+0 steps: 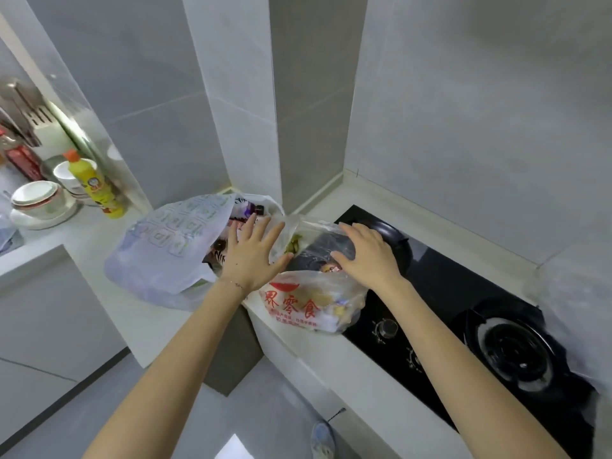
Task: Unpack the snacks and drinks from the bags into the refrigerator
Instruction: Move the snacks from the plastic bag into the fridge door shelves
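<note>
White L-shaped counter (109, 240) in a kitchen corner, pale grey tiled walls (463, 111) all round, grey floor (265, 422) below. Black glass stove (440, 293) set into the counter on the right side, w/ two burners: near one (516, 352) bare, far one partly hidden behind the right hand. Two knobs (385, 327) along its front edge.

Two plastic bags sit at the inner corner, touching each other. Left bag (165, 250) is whitish, semi-clear, w/ faint printed squares; mouth open toward the person. Inside: a dark-capped bottle (259, 209) near the top and some dark packets, labels too blurry to read. Right bag (311, 303) is clear w/ red characters on the front, resting at the counter edge and just overlapping the stove. Inside: a big dark packet (331, 250), something green-yellow (293, 245), plus yellow and white packs lower down. Fridge not in shot.

Left hand (251, 253) is spread wide, fingers splayed, laid over the gap where the two bags meet; thumb touches the right bag's plastic. Right hand (367, 253) is flat and spread too, palm down on top of the right bag over the dark packet. Neither hand grips anything.

Far left on the counter: stacked white bowls (36, 197) on a plate, a yellow bottle (94, 185) w/ orange cap, and red-labelled bottles (20, 157) behind.
</note>
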Tool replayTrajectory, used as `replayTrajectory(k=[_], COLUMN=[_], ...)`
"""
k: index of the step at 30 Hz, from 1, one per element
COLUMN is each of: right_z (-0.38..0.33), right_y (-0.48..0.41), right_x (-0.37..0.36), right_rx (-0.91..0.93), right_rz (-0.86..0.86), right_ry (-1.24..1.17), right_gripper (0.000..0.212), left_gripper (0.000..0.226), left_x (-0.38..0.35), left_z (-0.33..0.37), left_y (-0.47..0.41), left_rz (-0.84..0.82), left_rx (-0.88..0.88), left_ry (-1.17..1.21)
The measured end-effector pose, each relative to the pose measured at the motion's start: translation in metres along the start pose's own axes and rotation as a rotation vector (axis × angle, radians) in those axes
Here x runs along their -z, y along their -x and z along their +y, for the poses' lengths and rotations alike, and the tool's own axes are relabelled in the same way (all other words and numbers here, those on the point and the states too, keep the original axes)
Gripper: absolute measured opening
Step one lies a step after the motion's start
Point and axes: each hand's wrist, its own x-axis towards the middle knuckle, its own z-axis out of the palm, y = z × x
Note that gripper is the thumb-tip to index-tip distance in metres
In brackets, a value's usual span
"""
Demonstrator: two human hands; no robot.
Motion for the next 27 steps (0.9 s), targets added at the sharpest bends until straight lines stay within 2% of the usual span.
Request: replayTrajectory(k=[5, 9, 14, 21, 27], right_z=[0.016, 0.029, 0.047, 0.048, 0.046], right_y=[-0.051, -0.066, -0.08, -0.075, -0.077], right_x=[-0.021, -0.04, -0.061, -0.093, -0.111], right_rx=[0.016, 0.007, -0.043, -0.128, -0.146], right_rz=[-0.101, -0.141, -0.18, -0.305, -0.425], right_ry=[-0.029, -0.098, -0.08, -0.02, -0.031], right_gripper=[0.062, 0.059, 0.054, 0.043, 0.05], left_gripper=[0.085, 0.067, 0.046, 0.053, 0.052], left_x=[-0.026, -0.05, -0.079, -0.119, -0.133], left_z=[0.004, 0.002, 0.001, 0.011, -0.003], left_y=[-0.042, -0.064, -0.097, -0.109, -0.107], left_rz=[-0.064, -0.063, -0.135, -0.301, -0.403], left_rx=[-0.011, -0.138, -0.257, -0.333, -0.326], left_ry=[0.022, 0.122, 0.13, 0.131, 0.065])
